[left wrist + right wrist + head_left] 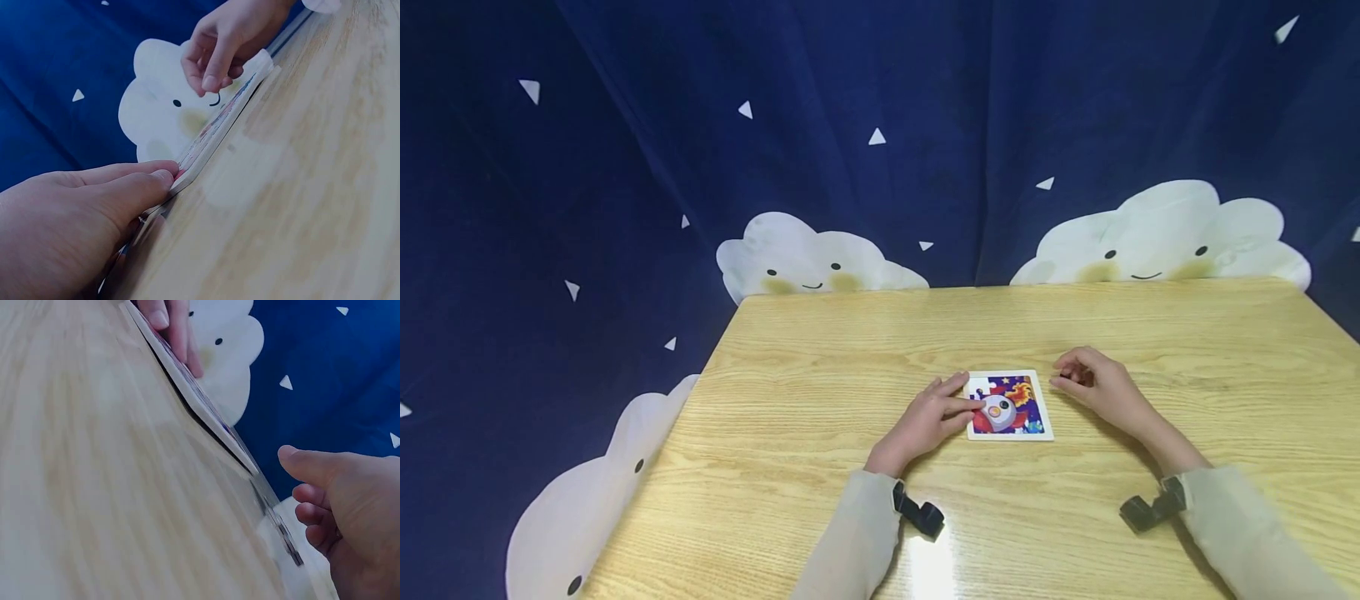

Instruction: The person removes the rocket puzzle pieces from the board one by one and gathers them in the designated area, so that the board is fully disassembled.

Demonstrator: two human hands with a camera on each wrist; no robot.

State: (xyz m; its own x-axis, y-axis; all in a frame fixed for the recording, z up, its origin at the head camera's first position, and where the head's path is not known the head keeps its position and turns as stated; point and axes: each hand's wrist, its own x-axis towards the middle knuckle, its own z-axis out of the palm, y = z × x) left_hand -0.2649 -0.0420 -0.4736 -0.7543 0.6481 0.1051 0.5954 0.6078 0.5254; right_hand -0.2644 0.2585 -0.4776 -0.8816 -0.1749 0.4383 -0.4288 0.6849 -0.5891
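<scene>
Two pale beige cloth sleeves (853,533) with black wrist straps (928,518) extend at six and four o'clock over the pale wood-grained bench (760,417), where a square, white-framed, colourful jigsaw puzzle (1011,410) lies towards four o'clock, nearer the centre. The left hand (927,422) has its grip loosely spread, fingers resting on the puzzle's nine o'clock side — beside a white patch (980,383) at ten. The right hand (1108,392) hovers beyond three, fingers curled — whether that grip pinches anything, I cannot tell.
</scene>
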